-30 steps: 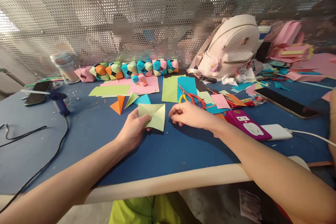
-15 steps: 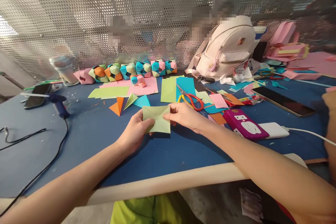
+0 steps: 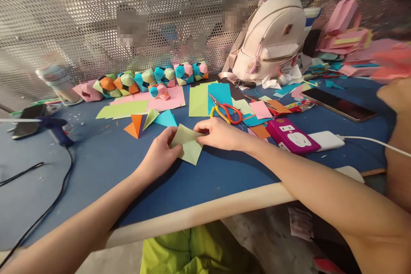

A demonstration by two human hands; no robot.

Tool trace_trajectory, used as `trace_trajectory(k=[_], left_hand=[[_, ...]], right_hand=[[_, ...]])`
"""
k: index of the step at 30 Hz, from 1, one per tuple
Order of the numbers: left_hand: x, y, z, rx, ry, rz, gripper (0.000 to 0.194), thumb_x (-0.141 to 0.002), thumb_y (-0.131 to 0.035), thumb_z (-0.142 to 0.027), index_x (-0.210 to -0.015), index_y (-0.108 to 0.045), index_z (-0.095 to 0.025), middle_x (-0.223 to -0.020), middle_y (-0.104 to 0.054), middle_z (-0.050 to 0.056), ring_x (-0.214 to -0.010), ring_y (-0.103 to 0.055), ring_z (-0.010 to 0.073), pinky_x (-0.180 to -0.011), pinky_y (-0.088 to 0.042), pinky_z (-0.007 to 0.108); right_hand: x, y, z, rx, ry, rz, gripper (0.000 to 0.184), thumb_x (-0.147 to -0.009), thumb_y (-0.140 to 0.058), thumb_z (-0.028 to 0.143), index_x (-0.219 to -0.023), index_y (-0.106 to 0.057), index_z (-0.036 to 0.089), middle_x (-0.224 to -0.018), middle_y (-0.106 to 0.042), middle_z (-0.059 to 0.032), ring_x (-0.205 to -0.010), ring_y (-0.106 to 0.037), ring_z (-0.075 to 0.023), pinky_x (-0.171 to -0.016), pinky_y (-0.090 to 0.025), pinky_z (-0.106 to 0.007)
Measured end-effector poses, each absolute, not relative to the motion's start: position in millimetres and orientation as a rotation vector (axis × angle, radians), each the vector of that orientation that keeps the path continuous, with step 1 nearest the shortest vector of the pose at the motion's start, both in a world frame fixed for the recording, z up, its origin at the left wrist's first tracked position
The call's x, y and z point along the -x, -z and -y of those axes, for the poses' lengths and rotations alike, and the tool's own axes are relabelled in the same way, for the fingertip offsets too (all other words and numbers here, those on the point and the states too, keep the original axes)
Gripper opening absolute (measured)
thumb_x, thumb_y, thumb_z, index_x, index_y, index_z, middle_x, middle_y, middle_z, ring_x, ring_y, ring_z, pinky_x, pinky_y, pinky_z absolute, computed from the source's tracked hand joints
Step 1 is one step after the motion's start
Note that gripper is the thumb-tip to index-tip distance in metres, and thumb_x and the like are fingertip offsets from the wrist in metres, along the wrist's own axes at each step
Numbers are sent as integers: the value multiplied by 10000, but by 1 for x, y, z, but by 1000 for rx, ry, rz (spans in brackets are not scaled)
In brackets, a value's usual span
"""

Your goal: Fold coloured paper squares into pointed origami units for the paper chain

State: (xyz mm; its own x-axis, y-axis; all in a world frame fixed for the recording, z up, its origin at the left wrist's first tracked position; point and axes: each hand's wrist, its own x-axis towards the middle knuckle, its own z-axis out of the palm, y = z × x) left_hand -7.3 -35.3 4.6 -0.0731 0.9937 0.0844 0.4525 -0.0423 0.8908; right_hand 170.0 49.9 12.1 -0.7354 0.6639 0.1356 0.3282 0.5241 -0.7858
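Observation:
A small pale green square of paper is held just above the blue table, turned corner-wise. My left hand pinches its left side, thumb on top. On the upper right edge, my right hand grips it between thumb and fingers. Creases across the sheet are faint. Just beyond lie folded pieces: an orange one, a green one and a blue one. Scissors with red and yellow handles rest past my right hand, partly on blue paper.
Several folded paper balls line the back by a perforated metal screen. A glue gun with a cord stands left. On the right are a purple power socket, a phone, a backpack and another person's arm.
The paper has turned from edge-on to corner-wise between my hands. My view has shifted slightly, and a co-worker's arm with pink-red paper has come in farther at the right.

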Motion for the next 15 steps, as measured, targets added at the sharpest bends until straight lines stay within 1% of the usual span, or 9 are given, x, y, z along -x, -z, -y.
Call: trace_trajectory(k=[2,4,6,8,12,15], left_hand=[[8,-7,35,-1478,-1096,-1546,339,-677,-540,-139,-1009,-600,-170,-892,-662,12,-817,-609,179,-688,-460,277],[7,-9,36,-1385,-1111,-1504,298,-671,-559,-157,-964,-610,-164,-846,-654,3,-744,-585,155,-639,-445,259],[7,-12,37,-1317,-1110,-1479,239,-663,-579,-174,-899,-614,-158,-775,-633,-11,-649,-533,124,-573,-411,239],[6,-14,38,-1287,-1105,-1468,209,-654,-598,-180,-861,-615,-155,-734,-615,-18,-605,-494,108,-541,-386,229],[5,-15,38,-1262,-1090,-1438,221,-637,-619,-167,-858,-624,-156,-737,-613,-17,-606,-495,107,-537,-380,228],[5,-13,38,-1214,-1102,-1393,206,-637,-620,-145,-843,-623,-157,-730,-612,-17,-606,-509,108,-545,-380,228]], right_hand=[[-170,-13,-51,816,-1081,2350,141,-700,-528,58,-741,-645,126,-666,-592,26,-624,-487,-87,-558,-351,-206],[-170,-14,-51,814,-1124,2342,140,-694,-525,56,-738,-638,126,-669,-591,25,-627,-489,-88,-557,-351,-204],[-169,-13,-52,802,-1231,2293,174,-684,-516,44,-777,-640,122,-717,-616,13,-656,-515,-94,-576,-374,-202],[-169,-12,-52,780,-1352,2223,223,-670,-504,33,-823,-641,121,-756,-633,6,-673,-537,-97,-594,-395,-202],[-167,-10,-52,733,-1500,2145,232,-634,-505,40,-804,-637,127,-708,-611,26,-638,-524,-92,-578,-389,-202],[-166,-10,-51,714,-1590,2043,229,-619,-522,48,-795,-641,131,-737,-631,25,-663,-534,-93,-609,-407,-204]])
